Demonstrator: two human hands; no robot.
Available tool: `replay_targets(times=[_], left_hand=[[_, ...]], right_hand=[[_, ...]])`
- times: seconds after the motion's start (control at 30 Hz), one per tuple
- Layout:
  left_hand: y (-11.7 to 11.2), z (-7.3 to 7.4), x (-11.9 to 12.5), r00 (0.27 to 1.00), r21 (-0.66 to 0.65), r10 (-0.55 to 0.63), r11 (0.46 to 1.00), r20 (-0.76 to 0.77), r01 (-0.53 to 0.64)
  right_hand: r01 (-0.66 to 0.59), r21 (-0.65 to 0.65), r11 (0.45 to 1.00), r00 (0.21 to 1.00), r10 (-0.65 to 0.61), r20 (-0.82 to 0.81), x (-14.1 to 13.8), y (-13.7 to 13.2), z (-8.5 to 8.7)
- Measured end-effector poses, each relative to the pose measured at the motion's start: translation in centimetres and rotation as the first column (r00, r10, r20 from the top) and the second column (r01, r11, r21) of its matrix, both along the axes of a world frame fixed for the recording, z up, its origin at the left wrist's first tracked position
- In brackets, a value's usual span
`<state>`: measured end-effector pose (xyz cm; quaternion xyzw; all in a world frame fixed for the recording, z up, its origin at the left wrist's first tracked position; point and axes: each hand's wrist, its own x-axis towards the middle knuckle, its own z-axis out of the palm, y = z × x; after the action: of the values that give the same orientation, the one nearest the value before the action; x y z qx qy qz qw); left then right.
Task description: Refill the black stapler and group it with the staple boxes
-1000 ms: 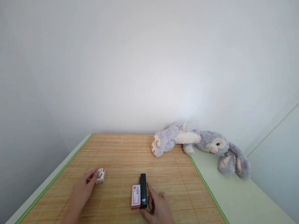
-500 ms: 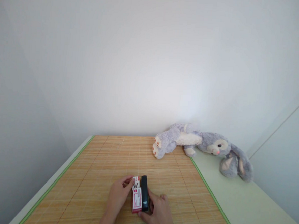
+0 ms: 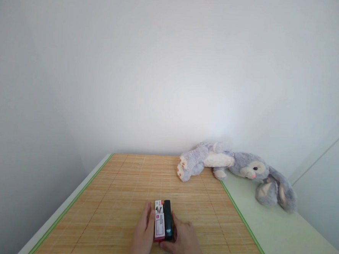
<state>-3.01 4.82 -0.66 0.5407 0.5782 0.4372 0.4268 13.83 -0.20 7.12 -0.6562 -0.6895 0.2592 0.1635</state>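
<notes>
A black stapler lies lengthwise on the bamboo mat near the front edge. A red and white box lies flush against its left side, with a smaller red and white box at its far end. My left hand rests with straight fingers against the left side of the boxes. My right hand presses against the stapler's right side, fingers extended. The things are squeezed together between both hands.
A grey and cream plush rabbit lies on its side at the back right, partly on the mat and partly on the pale green tabletop. White walls close off the back and left.
My left hand carried the small box from the left of the mat over to the stapler and set it beside the larger box. Both hands now press the things together.
</notes>
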Motion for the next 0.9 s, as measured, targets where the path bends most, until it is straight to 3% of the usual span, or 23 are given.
replay_targets(times=[0.1,0.23,0.5,0.7,0.8,0.9], left_hand=[[-1.5,-1.2,2.3,0.996,-0.044,-0.047,0.998,0.081,0.050],[-2.4,-1.5,5.3,0.998,-0.070,-0.067,0.995,0.014,0.068],[-2.6,-1.2,13.9,0.975,-0.121,-0.211,0.972,-0.068,0.202],[-3.1,-0.8,20.7,0.963,-0.049,-0.267,0.963,-0.021,0.266],[-3.2,-1.2,23.1,0.959,-0.036,-0.281,0.959,0.043,0.283],[-3.0,-1.6,23.9,0.942,-0.040,-0.318,0.945,0.102,0.324]], right_hand=[[-0.032,0.005,0.999,0.999,0.032,-0.040,0.0,0.2,0.2],[-0.066,0.031,0.997,0.991,0.069,-0.114,1.3,0.4,-0.5],[-0.042,0.055,0.998,0.988,0.049,-0.147,9.5,-0.2,-1.2],[-0.005,0.017,1.000,0.992,0.007,-0.127,15.4,-0.8,-0.9],[0.018,0.015,1.000,0.993,-0.016,-0.119,17.4,-1.1,-1.0],[0.058,0.004,0.998,0.994,-0.057,-0.094,18.7,-1.3,-1.0]])
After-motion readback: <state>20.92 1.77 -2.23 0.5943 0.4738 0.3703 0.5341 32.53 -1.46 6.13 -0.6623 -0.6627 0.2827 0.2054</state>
